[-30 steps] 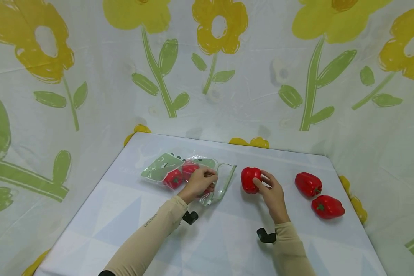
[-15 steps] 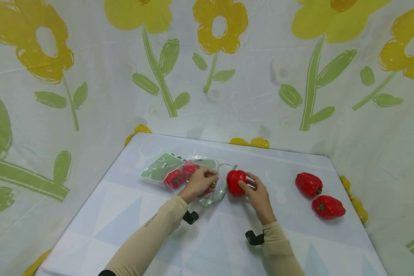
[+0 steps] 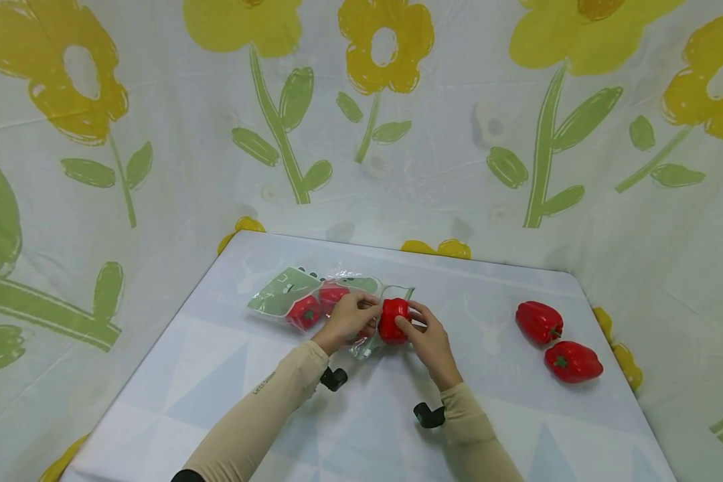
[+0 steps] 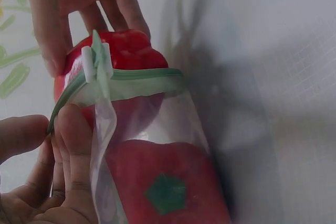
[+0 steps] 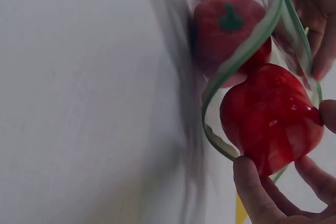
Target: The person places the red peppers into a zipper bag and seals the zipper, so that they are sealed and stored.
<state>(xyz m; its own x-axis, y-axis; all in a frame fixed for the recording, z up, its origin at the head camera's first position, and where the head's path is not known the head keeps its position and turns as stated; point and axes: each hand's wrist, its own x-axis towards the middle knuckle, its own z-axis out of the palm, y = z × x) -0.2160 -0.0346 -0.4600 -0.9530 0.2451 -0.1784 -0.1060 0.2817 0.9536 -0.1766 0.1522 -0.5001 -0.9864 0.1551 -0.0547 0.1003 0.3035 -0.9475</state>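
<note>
A clear zip bag [image 3: 280, 294] with a green printed pattern lies on its side at the table's left middle. Inside it are several red bell peppers [image 3: 303, 313]. My left hand [image 3: 345, 323] pinches the green zip edge [image 4: 147, 74] between thumb and finger, and the mouth stands apart in a loop. With thumb and fingertips my right hand [image 3: 432, 343] grips another red bell pepper [image 5: 273, 121], which is partly within the mouth. In the left wrist view, its lower part shows through the clear plastic, near a bagged pepper [image 4: 157, 166]. A white slider [image 4: 89, 64] sits on the zip.
Two loose red bell peppers, one behind [image 3: 539, 323] and one in front [image 3: 574, 362], lie on the right of the white-and-blue table [image 3: 349, 415]. A curtain with yellow flowers [image 3: 385, 47] hangs around the back and sides.
My right hand has carried the bell pepper leftward across the table to the bag's mouth. My left hand has kept its place on the bag's edge.
</note>
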